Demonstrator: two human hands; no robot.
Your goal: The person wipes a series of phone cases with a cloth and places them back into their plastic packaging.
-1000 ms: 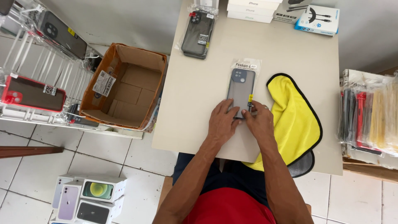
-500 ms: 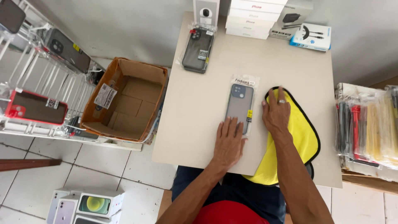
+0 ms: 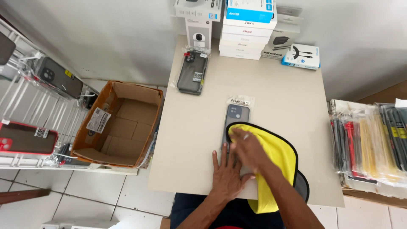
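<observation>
Since half a second ago your right hand [image 3: 249,148] has dragged the yellow cloth [image 3: 277,165] leftward, so its black-edged corner now covers the lower part of the phone case [image 3: 235,116]; before, the cloth lay wholly beside it. Your left hand [image 3: 227,178] has stayed near the table's front edge, flat, fingers spread, pressing the case's near end. Your right hand lies over the cloth, fingers bent onto it; you are pressing it down rather than pinching it, as far as can be seen.

That case is grey, sealed in a clear sleeve with a pale label strip at the far end. It lies flat near the middle of the beige table [image 3: 190,152], its long axis running straight away from you, camera cutout at the far end.

Left of the table, on the floor, an open brown cardboard box [image 3: 118,125] carries a white rectangular label on its inner flap. Right of the table, a rack of slim packets [image 3: 369,144] in clear sleeves stands in red, yellow and dark colours.

Farther off, a dark case in a sleeve [image 3: 193,72] with a small white sticker lies toward the far left corner. Along the far edge stands a stack of white flat boxes [image 3: 243,38] topped by a blue one, with a blue-and-white cable box [image 3: 302,56] to its right.
</observation>
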